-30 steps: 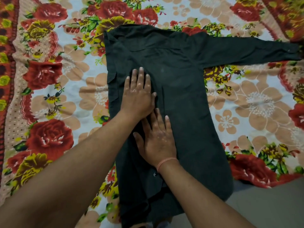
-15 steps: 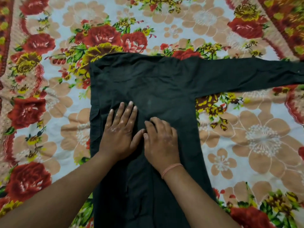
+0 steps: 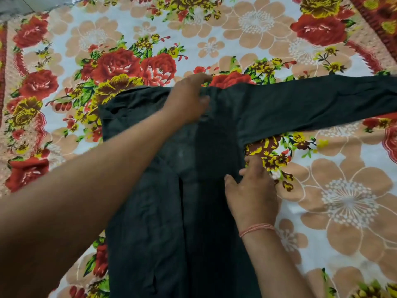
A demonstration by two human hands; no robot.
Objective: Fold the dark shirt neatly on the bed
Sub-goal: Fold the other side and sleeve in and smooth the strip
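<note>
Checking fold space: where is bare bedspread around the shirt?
Bare bedspread lies right of the dark shirt below its outstretched sleeve, and beyond the collar. Crowded at the collar, under the left hand, and the side seam, by the right hand.

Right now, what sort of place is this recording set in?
Most likely a bedroom at home. A floral bedsheet with red roses and peach flowers fills nearly the whole view, a dark long-sleeved shirt lies spread on it, and both hands work the cloth.
</note>
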